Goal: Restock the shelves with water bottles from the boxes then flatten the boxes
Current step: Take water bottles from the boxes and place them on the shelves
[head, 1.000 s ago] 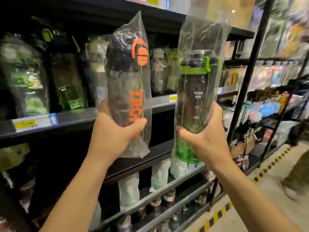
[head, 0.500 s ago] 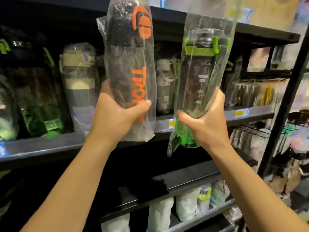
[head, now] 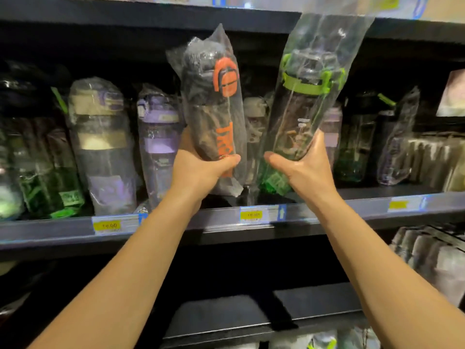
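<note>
Open gap on the shelf (head: 327,210), straight beyond both hands.
Wrapped bottles crowd either side: purple bottle (head: 158,147) left of the hands, dark bottle (head: 357,147) right; upper shelf (head: 151,16) close overhead.

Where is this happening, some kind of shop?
Most likely a retail store aisle: yellow price tags line the dark shelf edge, and plastic-wrapped water bottles stand in rows for sale.

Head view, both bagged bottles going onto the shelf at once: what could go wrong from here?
1. The orange-trim bottle in the left hand leans left toward the purple-lid bottle; it may knock it.
2. Both hands grip over loose plastic bags near the base, so the green-trim bottle in the right hand could slip.
3. The gap on the shelf looks narrow for two at once.
</note>
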The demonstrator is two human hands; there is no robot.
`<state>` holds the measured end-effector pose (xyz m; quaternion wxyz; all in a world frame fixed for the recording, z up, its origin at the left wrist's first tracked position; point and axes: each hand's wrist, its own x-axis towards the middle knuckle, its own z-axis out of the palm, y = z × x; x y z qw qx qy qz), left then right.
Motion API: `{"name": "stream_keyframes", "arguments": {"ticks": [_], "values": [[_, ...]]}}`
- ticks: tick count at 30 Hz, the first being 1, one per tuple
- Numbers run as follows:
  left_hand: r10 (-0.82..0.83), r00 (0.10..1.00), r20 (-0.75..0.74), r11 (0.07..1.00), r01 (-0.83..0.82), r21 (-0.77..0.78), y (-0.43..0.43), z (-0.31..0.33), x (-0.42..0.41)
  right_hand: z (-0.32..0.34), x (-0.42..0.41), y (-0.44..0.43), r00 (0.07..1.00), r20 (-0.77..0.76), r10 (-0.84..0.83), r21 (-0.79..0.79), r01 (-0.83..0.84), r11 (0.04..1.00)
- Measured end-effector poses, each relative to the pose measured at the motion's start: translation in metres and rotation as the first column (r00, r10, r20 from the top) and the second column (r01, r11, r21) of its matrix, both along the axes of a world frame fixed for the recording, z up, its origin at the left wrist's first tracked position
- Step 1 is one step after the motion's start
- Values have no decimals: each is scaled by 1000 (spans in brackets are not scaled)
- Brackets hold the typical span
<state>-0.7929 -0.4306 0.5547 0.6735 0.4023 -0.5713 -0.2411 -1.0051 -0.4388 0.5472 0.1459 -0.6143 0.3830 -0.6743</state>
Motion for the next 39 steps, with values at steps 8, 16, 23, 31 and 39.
{"name": "stream_keyframes", "arguments": {"ticks": [8, 16, 23, 31, 39], "values": [[146, 978, 148, 968, -172, 183, -41, -23, -7, -19, -12, -52, 992, -55, 117, 261, -99, 960], [201, 962, 186, 919, -251, 304, -56, -21, -5, 3, -2, -72, 976, -198, 87, 449, 11, 893], [206, 958, 201, 901, -266, 343, -57, -18, -6, 5, 14, -76, 948, -317, 16, 466, 141, 873], [190, 942, 276, 887, -285, 363, -46, -13, -8, -6, 16, -65, 951, -305, 40, 502, 125, 856], [177, 915, 363, 878, -313, 361, -21, -12, -7, 2, 14, -42, 939, -342, -20, 471, 190, 861]]}}
